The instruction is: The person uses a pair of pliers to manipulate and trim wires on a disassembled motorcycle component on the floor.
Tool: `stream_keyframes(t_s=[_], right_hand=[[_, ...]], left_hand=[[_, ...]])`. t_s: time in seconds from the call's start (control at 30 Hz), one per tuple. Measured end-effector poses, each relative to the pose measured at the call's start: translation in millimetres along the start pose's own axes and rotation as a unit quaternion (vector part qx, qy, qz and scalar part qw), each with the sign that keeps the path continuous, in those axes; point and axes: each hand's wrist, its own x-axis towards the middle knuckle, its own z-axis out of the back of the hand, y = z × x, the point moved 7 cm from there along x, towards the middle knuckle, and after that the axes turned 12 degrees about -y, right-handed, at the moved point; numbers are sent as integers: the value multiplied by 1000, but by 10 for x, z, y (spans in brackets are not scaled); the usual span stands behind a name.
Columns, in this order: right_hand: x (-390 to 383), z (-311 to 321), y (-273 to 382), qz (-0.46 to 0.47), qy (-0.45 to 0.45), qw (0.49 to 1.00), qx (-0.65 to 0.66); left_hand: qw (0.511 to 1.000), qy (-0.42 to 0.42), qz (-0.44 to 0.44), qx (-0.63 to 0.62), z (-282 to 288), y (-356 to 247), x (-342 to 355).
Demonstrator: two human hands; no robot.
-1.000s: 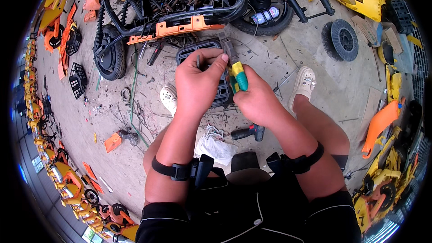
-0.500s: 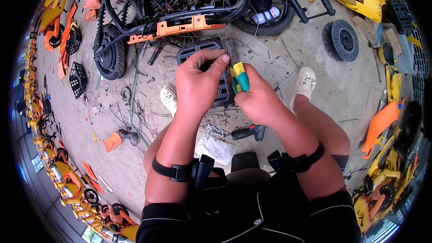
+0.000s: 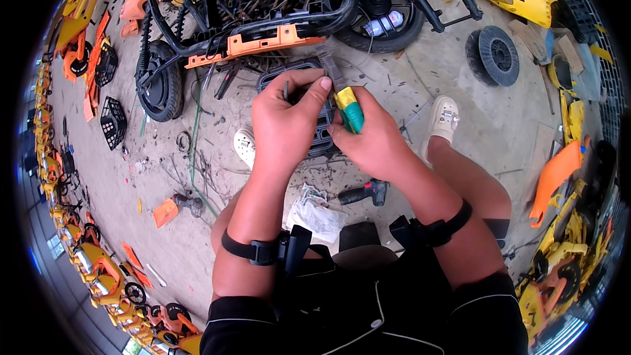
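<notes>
My right hand (image 3: 373,137) is wrapped round pliers with yellow-and-green handles (image 3: 350,110), their grey metal jaws pointing away from me. My left hand (image 3: 284,121) is closed in a pinch beside the jaws, its thumb tip against or just next to them. A thin dark rod (image 3: 286,91) shows between its curled fingers; the rest of it is hidden by the hand. What the jaws bite on, if anything, cannot be made out. Below both hands lies a black ribbed plastic crate or tray (image 3: 322,147), partly covered by them.
Ahead stands a black vehicle frame (image 3: 263,28) with an orange strip, wheels and a heap of rusty metal parts. A cordless drill (image 3: 365,192) and a white plastic bag (image 3: 315,215) lie near me. Grey spool (image 3: 498,56) at right; scattered scraps, yellow and orange panels around.
Both hands and the pliers have shifted slightly left. My right-hand fingers sit closer in around the handles. The left hand keeps its pinch.
</notes>
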Motion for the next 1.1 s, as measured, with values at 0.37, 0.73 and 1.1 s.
stream_keyframes(t_s=[0.37,0.73,1.1], right_hand=[[-53,-90,-1,52,-58,994,-73],[-297,-85,137,98,-90,986,-97],[-618,-44,126,81,-142,979,-119]], left_hand=[[1000,2,-23,4,150,-25,-34],[997,50,-44,35,242,-138,-159],[993,82,-83,-2,279,-219,-344]])
